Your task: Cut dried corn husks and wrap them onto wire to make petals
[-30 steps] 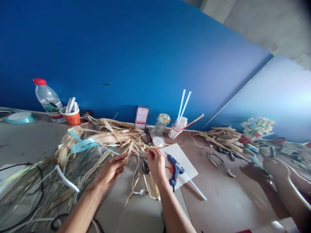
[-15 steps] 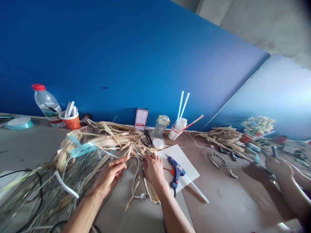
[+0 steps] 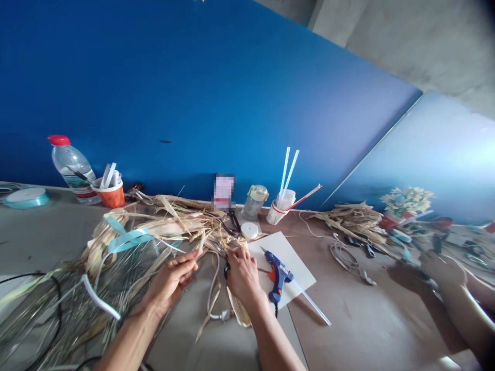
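Observation:
My left hand is closed in a pinch on a narrow strip of dried corn husk, which points up from the fingertips. My right hand is closed around scissors; part of a dark handle shows at its left side and a bit of blade shows ahead of the fingers. The palm hides most of the scissors. Both hands are just in front of a heap of dried husks. Below them, a husk piece and a white cable with a plug lie on the table.
A blue glue gun rests on white paper at right. Behind stand a jar, a white cup with sticks, an orange cup and a bottle. Thin stems spread left. Another person's hand is far right.
The view has shifted slightly, so the objects sit a little farther left and lower. Both hands keep nearly the same pose, the left one still pinching the husk strip.

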The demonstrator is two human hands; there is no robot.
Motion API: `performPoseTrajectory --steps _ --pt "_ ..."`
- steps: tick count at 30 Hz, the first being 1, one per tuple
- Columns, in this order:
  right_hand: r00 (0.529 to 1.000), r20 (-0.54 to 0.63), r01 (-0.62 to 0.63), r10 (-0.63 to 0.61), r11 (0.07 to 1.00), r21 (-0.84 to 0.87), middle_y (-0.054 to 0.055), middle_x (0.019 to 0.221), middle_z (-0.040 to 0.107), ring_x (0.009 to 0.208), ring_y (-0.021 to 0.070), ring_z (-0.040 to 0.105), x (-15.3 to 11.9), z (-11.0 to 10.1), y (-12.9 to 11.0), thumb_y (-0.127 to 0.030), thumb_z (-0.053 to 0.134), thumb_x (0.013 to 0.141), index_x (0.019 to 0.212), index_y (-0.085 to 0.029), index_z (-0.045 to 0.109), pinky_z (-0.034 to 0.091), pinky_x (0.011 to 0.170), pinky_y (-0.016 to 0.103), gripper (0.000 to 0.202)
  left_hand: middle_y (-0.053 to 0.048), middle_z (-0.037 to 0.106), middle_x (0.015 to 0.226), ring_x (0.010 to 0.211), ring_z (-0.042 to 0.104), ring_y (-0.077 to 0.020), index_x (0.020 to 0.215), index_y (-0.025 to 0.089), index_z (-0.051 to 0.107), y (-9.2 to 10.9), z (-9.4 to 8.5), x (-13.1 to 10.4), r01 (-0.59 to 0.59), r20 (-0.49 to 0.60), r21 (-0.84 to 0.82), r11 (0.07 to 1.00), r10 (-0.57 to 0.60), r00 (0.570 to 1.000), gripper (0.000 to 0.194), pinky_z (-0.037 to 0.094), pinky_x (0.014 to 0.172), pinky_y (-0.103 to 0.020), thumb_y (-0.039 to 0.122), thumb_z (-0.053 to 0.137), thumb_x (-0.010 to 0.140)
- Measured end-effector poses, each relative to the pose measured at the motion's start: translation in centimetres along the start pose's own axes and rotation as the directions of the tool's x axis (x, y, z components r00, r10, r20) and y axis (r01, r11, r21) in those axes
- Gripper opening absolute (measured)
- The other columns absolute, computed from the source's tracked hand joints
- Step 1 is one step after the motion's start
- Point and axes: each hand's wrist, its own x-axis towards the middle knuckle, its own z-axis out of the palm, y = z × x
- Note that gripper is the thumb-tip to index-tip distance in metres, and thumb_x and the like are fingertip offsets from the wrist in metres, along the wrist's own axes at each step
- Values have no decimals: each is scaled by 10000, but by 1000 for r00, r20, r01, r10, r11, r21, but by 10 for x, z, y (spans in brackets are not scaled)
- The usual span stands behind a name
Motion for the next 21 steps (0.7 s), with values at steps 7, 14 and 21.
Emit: performPoseTrajectory --steps 7,14,21 --pt "999 -52 7 -6 1000 26 124 1075 602 1019 264 541 5 0 2 -51 465 717 1084 -197 616 395 796 351 423 -20 665 653 477 378 -31 864 172 767 3 1 -3 9 -25 -10 1000 -10 1000 370 256 453 -159 229 830 504" --pt "991 -130 38 -26 995 90 95 1097 600 1023 245 527 4 -3 -2 -37 455 730 1104 -220 613 385 802 345 445 -7 639 606 458 354 -33 889 157 761 -1 -1 0 13 0 -40 999 -13 1000 370 246 440 -166 204 816 526" --pt "984 -176 -4 33 987 161 70 1029 641 978 233 554 5 -2 -3 -46 495 742 979 -231 662 372 779 330 344 -17 630 587 430 326 -3 870 141 759 0 0 -1 15 12 -68 998 -14 1000 362 225 419 -133 205 825 520"
